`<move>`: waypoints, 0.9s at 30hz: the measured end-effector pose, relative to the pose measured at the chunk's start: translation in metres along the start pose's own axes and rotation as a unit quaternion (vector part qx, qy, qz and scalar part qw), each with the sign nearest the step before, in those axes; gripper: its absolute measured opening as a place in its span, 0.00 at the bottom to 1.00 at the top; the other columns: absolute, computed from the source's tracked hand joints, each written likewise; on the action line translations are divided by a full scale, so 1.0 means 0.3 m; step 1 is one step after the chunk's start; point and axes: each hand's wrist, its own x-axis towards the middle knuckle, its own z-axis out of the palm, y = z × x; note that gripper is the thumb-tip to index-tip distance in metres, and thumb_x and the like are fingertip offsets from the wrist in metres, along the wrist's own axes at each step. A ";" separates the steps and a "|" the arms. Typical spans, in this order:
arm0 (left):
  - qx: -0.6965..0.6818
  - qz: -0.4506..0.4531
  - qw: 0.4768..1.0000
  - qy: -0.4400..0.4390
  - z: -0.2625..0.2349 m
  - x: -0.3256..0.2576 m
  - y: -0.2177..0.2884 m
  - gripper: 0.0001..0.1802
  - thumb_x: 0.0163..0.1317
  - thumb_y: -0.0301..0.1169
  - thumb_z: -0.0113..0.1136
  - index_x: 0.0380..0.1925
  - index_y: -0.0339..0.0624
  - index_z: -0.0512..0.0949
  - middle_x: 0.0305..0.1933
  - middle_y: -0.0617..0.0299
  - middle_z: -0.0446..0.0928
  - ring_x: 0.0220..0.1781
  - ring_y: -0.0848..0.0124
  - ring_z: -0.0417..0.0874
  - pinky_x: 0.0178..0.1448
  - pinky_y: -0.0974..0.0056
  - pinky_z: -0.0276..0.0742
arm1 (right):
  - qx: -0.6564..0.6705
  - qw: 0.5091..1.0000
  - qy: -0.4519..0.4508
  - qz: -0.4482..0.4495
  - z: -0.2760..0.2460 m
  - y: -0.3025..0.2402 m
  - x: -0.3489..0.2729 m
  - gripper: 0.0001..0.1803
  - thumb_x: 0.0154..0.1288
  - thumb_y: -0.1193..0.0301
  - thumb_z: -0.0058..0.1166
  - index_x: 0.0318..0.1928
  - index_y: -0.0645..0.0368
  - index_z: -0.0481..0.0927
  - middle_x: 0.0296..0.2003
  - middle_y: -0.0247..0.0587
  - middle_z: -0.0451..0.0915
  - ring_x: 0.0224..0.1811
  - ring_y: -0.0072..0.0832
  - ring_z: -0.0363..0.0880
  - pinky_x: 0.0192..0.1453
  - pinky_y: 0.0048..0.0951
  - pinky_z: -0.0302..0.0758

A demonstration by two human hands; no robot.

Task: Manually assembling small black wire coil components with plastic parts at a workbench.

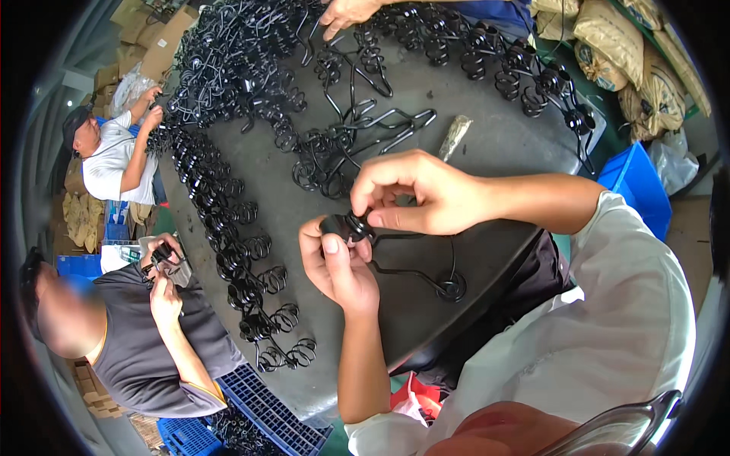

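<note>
Evidently, your left hand point(342, 270) and right hand point(433, 199) both pinch the black wire spring point(357, 226) by its coiled end near mid-frame, left from below, right from the upper right, its long axis running toward the lower right.

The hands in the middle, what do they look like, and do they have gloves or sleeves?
The left hand and right hand are bare: no gloves, rings or watches show. The left sleeve and right sleeve are plain, loose and white, ending well above the wrists.
</note>
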 end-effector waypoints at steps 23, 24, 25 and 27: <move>-0.005 -0.060 0.996 0.066 0.010 0.017 0.012 0.22 0.75 0.49 0.53 0.37 0.40 0.69 0.27 0.62 0.71 0.20 0.75 0.69 0.24 0.72 0.62 | 0.119 0.988 0.027 0.098 -0.041 0.009 0.031 0.07 0.78 0.74 0.48 0.47 0.65 0.78 0.31 0.35 0.78 0.29 0.20 0.71 0.34 0.26 0.71; 0.001 -0.059 0.996 0.070 0.014 0.015 0.015 0.22 0.75 0.49 0.53 0.37 0.40 0.69 0.27 0.62 0.71 0.20 0.75 0.69 0.23 0.72 0.61 | 0.120 0.988 0.027 0.097 -0.042 0.005 0.028 0.07 0.78 0.74 0.48 0.47 0.65 0.78 0.31 0.35 0.78 0.29 0.20 0.71 0.34 0.26 0.71; 0.008 -0.058 0.996 0.074 0.015 0.015 0.015 0.22 0.75 0.49 0.53 0.36 0.40 0.69 0.27 0.63 0.71 0.20 0.75 0.68 0.23 0.72 0.61 | 0.268 0.947 0.045 0.171 -0.044 -0.001 0.026 0.07 0.76 0.76 0.48 0.46 0.64 0.78 0.31 0.36 0.77 0.27 0.20 0.70 0.33 0.26 0.69; 0.000 -0.060 0.996 0.069 0.004 0.017 0.007 0.22 0.75 0.49 0.53 0.36 0.40 0.69 0.27 0.63 0.71 0.20 0.75 0.68 0.23 0.72 0.61 | 0.409 0.879 0.061 0.239 -0.048 -0.014 0.027 0.06 0.74 0.77 0.48 0.46 0.63 0.78 0.30 0.36 0.76 0.26 0.21 0.68 0.31 0.26 0.67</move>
